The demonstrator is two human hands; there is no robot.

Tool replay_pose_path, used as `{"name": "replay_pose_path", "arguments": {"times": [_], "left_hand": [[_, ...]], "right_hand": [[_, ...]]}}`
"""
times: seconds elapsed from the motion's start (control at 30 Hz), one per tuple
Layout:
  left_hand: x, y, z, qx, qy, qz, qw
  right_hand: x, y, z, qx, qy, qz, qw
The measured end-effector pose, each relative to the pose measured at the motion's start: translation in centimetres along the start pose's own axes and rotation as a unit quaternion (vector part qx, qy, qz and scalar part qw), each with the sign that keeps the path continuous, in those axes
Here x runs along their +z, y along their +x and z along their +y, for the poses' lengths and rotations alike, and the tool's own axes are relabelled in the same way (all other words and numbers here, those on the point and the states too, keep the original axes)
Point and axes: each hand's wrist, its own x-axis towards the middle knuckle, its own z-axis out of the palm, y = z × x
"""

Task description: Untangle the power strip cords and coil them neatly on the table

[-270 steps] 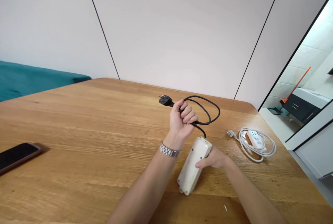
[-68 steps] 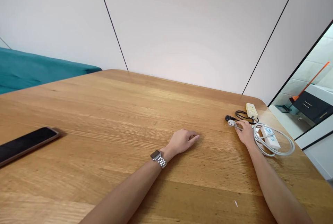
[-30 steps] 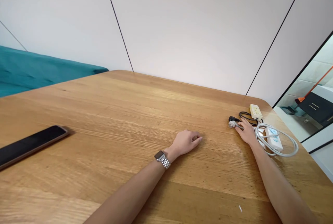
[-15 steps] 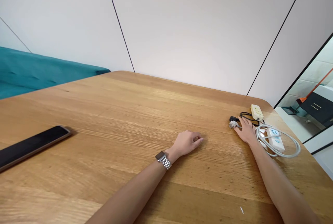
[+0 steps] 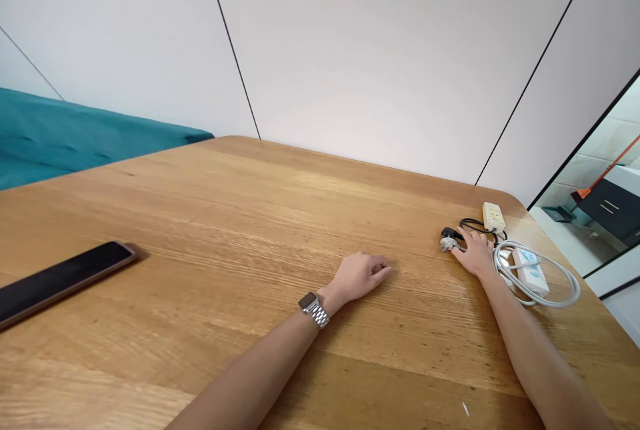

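My left hand (image 5: pixel 359 275) rests on the wooden table (image 5: pixel 250 237), its fingers curled in and holding nothing; a watch (image 5: pixel 314 309) with a metal band is on that wrist. At the right side of the table, my right hand (image 5: pixel 474 254) closes over two plugs, with thumb and fingers around their cord ends. The black plug (image 5: pixel 449 233) and the clear-grey plug (image 5: pixel 448 244) stick out past the fingertips. Beside this hand lie a coiled white cable (image 5: pixel 565 270) and a white power strip (image 5: pixel 531 272). A cream power strip (image 5: pixel 493 217) with a black cord sits behind it.
A dark phone-like device (image 5: pixel 65 280) lies at the table's left. Behind the table stands a pale panelled wall (image 5: pixel 360 57), with a teal sofa (image 5: pixel 90 133) at left. Past the right edge, an orange-handled broom (image 5: pixel 600 177) and a dark cabinet (image 5: pixel 607 207) show.
My right hand's fingers have drawn in slightly around the plugs. The left hand stays in place, and the view has shifted a little.
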Motion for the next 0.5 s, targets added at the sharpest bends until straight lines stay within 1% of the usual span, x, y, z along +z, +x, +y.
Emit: {"name": "replay_pose_path", "arguments": {"times": [0.1,0.2,0.33,0.5], "left_hand": [[0.0,0.0,0.0,0.000,-0.004,-0.001,1.000],[0.0,0.0,0.0,-0.001,-0.001,-0.002,1.000],[0.0,0.0,0.0,-0.002,0.002,-0.002,1.000],[0.1,0.0,-0.1,0.003,0.002,0.000,1.000]], "right_hand": [[-0.1,-0.2,0.0,-0.021,0.004,-0.002,1.000],[-0.1,-0.5,0.0,-0.054,0.029,0.007,0.998],[-0.3,-0.8,-0.1,-0.087,0.087,0.023,0.992],[-0.6,-1.1,-0.5,-0.130,0.156,0.011,0.979]]}}
